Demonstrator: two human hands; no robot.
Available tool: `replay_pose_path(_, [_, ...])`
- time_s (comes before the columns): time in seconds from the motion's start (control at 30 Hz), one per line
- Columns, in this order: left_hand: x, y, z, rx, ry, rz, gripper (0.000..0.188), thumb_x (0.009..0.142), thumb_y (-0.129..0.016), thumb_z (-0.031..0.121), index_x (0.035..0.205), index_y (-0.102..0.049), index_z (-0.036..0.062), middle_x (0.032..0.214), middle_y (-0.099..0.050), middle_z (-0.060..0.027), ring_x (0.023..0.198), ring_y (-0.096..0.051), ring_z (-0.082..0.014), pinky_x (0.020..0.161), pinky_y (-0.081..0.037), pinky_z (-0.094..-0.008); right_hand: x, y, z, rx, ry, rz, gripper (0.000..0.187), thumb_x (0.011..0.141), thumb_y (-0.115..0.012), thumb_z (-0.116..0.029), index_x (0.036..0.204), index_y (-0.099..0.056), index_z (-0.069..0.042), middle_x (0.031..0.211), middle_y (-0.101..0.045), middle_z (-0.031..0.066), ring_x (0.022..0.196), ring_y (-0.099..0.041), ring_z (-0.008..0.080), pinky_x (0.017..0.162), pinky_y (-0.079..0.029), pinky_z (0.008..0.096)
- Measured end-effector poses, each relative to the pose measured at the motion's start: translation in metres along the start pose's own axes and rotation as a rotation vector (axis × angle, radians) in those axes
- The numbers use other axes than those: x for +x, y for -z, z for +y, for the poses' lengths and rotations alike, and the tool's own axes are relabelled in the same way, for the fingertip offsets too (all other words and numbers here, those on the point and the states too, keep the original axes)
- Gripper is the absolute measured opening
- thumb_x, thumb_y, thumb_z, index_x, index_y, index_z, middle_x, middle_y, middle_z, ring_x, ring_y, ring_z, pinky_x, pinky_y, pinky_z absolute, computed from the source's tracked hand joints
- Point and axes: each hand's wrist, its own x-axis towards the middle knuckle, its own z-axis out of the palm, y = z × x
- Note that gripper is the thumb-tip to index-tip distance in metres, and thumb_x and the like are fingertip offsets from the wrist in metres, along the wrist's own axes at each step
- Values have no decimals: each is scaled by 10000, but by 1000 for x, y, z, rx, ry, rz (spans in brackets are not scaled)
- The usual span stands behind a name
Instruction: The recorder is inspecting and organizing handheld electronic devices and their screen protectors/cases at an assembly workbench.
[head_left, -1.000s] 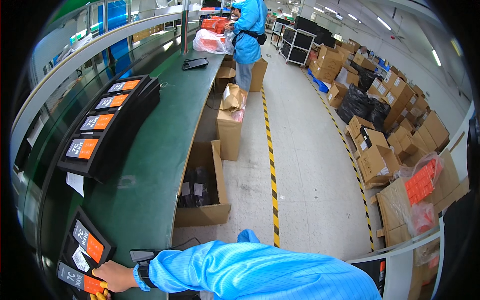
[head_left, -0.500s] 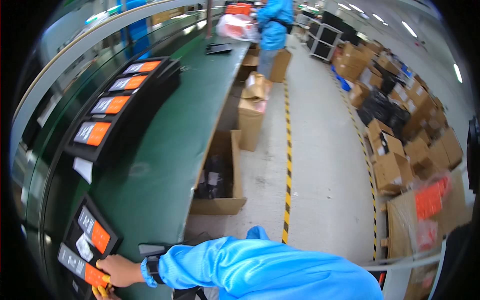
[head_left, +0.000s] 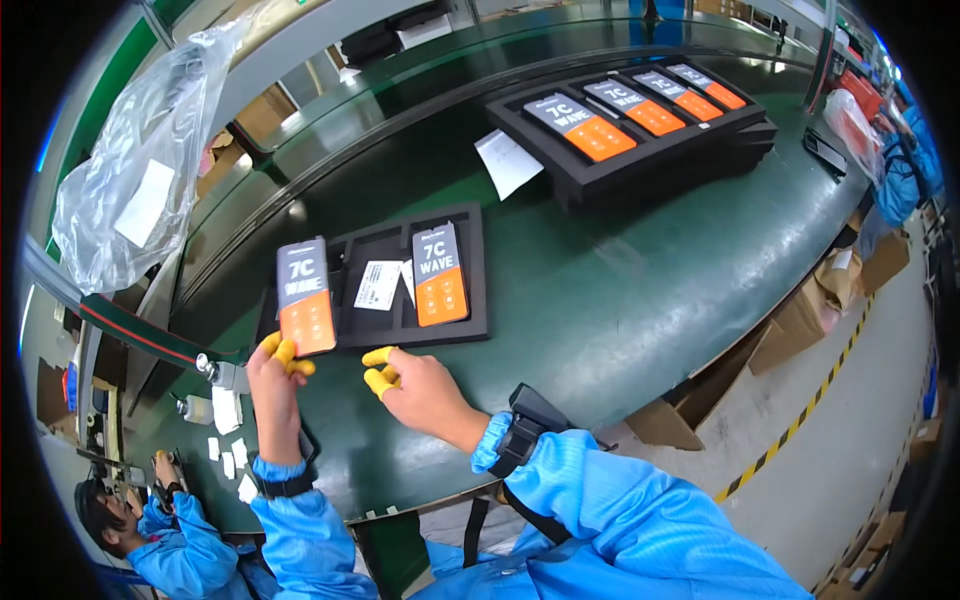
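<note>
My left hand, with yellow finger cots, holds a smartphone upright by its lower end. The phone's front is grey above and orange below. Behind it lies a black foam tray with compartments. Another grey-and-orange smartphone rests in the tray's right compartment, and a white printed label lies in the middle one. My right hand, also in yellow finger cots, hovers at the tray's front edge. Its thumb and forefinger are slightly apart with nothing between them.
Stacked black trays with several phones stand at the back right, a white paper beside them. Small bottles and white slips lie left. A clear plastic bag hangs far left. A co-worker sits lower left.
The view has swung left toward the tray. My right hand has let go of the phone and moved right of it. My left hand now holds that phone raised.
</note>
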Motion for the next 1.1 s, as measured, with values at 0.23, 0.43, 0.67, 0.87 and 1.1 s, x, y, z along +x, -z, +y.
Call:
replay_pose_path(0.23, [47, -66, -13, 380, 131, -26, 253, 883, -514, 21, 1078, -632, -90, 726, -654, -107, 517, -592, -151, 439, -396, -258, 1, 6, -5, -48, 5, 49, 269, 832, -610, -86, 1084, -664, -8, 839, -698, 195, 757, -678, 342, 672, -521, 402])
replay_pose_path(0.43, [23, -79, -16, 938, -238, 113, 289, 866, -618, 97, 1128, -665, -14, 901, -713, -224, 805, -707, -353, 715, -551, -437, 3, 12, -5, -86, 31, 92, 254, 842, -620, -100, 1072, -670, -6, 861, -692, 219, 766, -665, 376, 677, -527, 412])
replay_pose_path(0.67, [1, -69, -36, 1101, -373, 204, 304, 879, -651, 188, 1165, -650, 83, 1059, -662, -198, 917, -659, -400, 777, -537, -502, 1, 31, -8, -94, 150, 198, 215, 866, -642, -58, 1072, -691, -14, 813, -704, 161, 727, -696, 191, 627, -526, 338])
replay_pose_path(0.87, [-9, -80, -31, 1030, -375, 172, 342, 839, -697, 172, 1124, -615, 1, 998, -621, -249, 876, -656, -422, 747, -550, -490, 72, 95, -25, -617, 170, 369, 254, 798, -665, -166, 1019, -696, -44, 949, -685, 213, 871, -658, 384, 781, -521, 469])
replay_pose_path(1.1, [-58, -130, -19, 824, -328, -67, 325, 834, -717, 253, 988, -646, -25, 943, -607, -243, 764, -665, -412, 664, -568, -473, 88, 102, -14, -1288, -55, 323, 603, 774, -739, -348, 1276, -589, -50, 1306, -537, 195, 1264, -468, 375, 1042, -355, 509])
